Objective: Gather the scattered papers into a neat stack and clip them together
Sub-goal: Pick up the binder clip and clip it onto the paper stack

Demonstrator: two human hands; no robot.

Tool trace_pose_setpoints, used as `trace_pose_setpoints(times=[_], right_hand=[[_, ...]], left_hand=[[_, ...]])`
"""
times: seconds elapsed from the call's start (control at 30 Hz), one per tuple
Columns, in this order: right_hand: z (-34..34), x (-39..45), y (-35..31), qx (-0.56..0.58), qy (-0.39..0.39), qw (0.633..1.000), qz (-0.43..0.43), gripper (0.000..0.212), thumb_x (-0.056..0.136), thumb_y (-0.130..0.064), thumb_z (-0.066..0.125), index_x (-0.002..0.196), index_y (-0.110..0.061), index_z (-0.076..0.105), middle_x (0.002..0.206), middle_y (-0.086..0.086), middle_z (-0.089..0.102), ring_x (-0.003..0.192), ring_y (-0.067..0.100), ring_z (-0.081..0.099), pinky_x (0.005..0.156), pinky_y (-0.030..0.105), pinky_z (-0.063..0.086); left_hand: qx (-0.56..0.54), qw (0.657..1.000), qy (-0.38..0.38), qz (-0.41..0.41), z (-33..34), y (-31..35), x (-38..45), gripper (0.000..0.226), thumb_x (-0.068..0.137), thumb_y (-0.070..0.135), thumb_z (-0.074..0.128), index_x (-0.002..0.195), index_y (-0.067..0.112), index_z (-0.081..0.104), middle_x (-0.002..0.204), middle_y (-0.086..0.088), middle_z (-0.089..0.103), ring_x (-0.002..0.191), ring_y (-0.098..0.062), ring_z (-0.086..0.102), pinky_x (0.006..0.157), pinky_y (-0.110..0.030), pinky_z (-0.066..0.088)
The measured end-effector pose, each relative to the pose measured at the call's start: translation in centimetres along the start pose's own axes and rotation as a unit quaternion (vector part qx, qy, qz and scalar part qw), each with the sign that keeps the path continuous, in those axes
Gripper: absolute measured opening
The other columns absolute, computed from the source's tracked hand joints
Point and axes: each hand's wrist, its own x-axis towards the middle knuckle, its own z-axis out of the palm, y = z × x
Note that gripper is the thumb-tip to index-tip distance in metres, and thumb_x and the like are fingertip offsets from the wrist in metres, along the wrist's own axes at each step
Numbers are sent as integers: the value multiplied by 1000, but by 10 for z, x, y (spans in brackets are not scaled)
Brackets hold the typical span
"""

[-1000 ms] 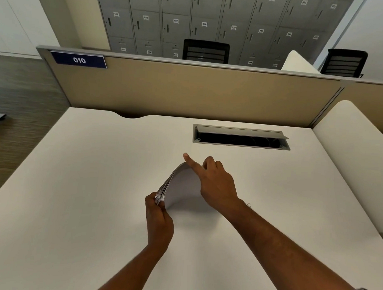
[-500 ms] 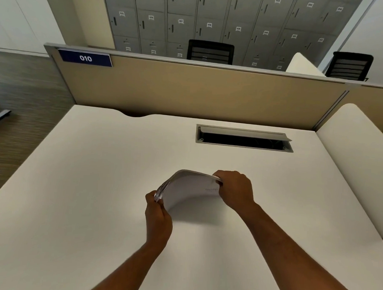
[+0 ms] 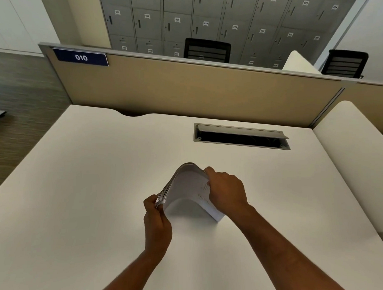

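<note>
Sheets could fan out and slip askew, since the bowed stack of white papers (image 3: 190, 191) stands arched on the cream tabletop (image 3: 80, 184), left hand (image 3: 157, 221) pinching one end, right hand (image 3: 226, 189) gripping the other.

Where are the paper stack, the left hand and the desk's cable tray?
paper stack (image 3: 188, 188): head view, bowed top sheet.
left hand (image 3: 157, 224): head view, back of hand.
cable tray (image 3: 241, 131): head view, raised lid.
</note>
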Motion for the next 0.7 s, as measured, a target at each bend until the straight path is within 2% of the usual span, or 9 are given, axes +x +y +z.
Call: trace_pose_setpoints(times=[0.07,0.13,0.2,0.3,0.33,0.4,0.43,0.57,0.7], right_hand=[[0,-3,-1,-14,-21,1000,0,41,92,-16,56,131,-22,46,90,3,69,65,22,49,55,29,31],[-3,0,0,-6,-7,1000,5,45,93,-20,56,136,-24,43,96,1,69,67,24,57,56,29,36],[-8,5,-3,22,35,999,17,67,92,-18,61,150,-31,30,105,-1,67,69,24,63,55,28,38],[-6,3,-14,8,67,998,-19,107,84,-5,70,159,-43,3,109,2,59,60,18,51,45,25,28],[-3,1,-16,-9,58,998,-39,111,84,-3,68,159,-45,-3,113,3,56,64,18,51,47,28,33],[3,1,-16,-37,46,996,-66,104,91,-2,59,158,-47,-7,118,4,53,76,21,54,60,35,46],[5,2,-16,-41,51,996,-67,99,93,-2,55,159,-46,-4,117,5,52,78,22,54,65,37,48],[8,6,-18,-36,69,995,-68,95,93,-1,51,160,-46,1,111,5,52,78,23,51,66,38,45],[7,6,-17,-45,112,991,-66,105,85,0,60,160,-45,3,112,7,55,78,24,55,67,40,47]], left_hand=[[8,1000,-15,-12,-1,-3,-1,42,97,-6,38,108,34,34,76,-1,60,60,-15,54,53,-15,41],[2,999,-14,-29,-2,-5,-1,34,100,0,42,106,33,33,84,0,63,65,-16,59,55,-14,45],[-4,999,-8,-36,-2,-6,0,26,101,7,45,107,30,33,91,4,64,73,-10,64,58,-11,47],[-5,1000,-11,-29,-2,-6,-1,26,100,5,45,107,28,35,92,8,64,75,-6,64,59,-12,48],[0,1000,-14,-26,-2,-6,-1,27,100,3,43,106,28,35,90,8,64,72,-6,63,59,-14,47],[15,999,-19,-22,-1,-6,-2,32,100,-1,41,105,30,34,86,9,62,69,-9,60,59,-20,47],[21,999,-20,-19,-1,-6,-2,34,99,-2,41,104,31,33,85,9,61,68,-12,59,59,-24,47],[40,999,-15,-5,-3,-8,-2,34,99,0,43,101,32,32,79,0,59,62,-22,56,55,-31,47],[45,999,-15,-15,-2,-12,0,33,99,0,43,101,31,33,78,-1,59,61,-22,56,55,-33,46]])
